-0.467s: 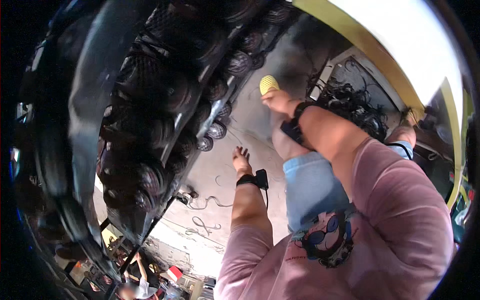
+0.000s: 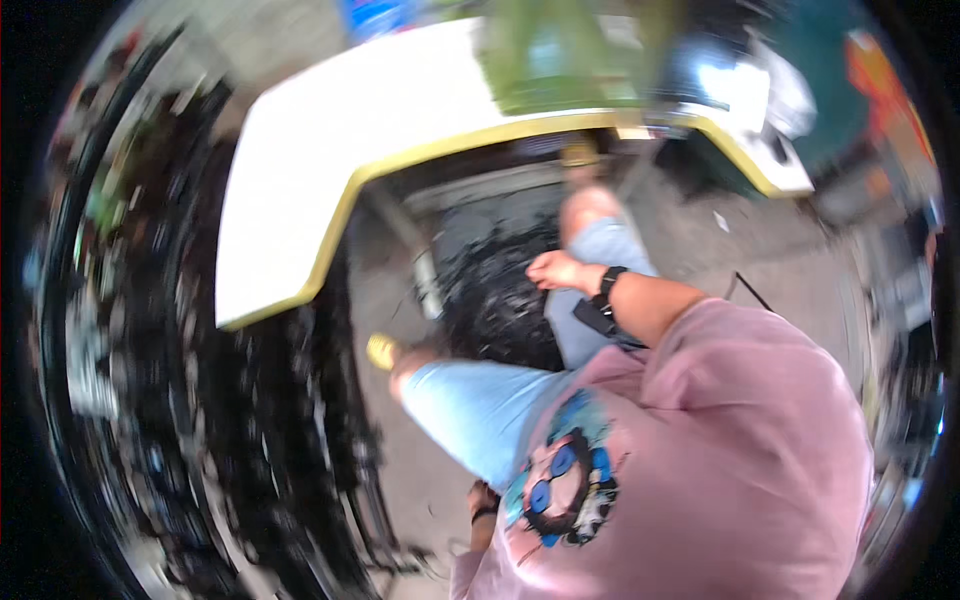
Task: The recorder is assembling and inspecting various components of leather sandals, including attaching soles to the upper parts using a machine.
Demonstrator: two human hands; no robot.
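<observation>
My right hand (image 2: 556, 270) hangs in the air above my right thigh, its fingers curled in and nothing visible in them. Below and beside it lies a pile of black hair-like strands (image 2: 495, 300) on the floor between my legs. My left hand (image 2: 482, 497) is low beside my left thigh, partly in shadow, so its fingers do not show clearly. Each wrist wears a dark strap; the right strap (image 2: 608, 287) has a small black box (image 2: 595, 317) by it. Both feet have yellow shoes, the left shoe (image 2: 380, 351) being the clearer.
A white table (image 2: 330, 120) with a yellow edge curves around in front of me. On it rests a blurred green translucent bag or sheet (image 2: 550, 60). Racks of dark round items (image 2: 270, 430) line the left side. A thin dark rod (image 2: 752, 290) stands out at the right.
My view has swung right, bringing the table ahead of me and the racks to the far left. My left hand has dropped back beside my thigh; before, its fingers were spread.
</observation>
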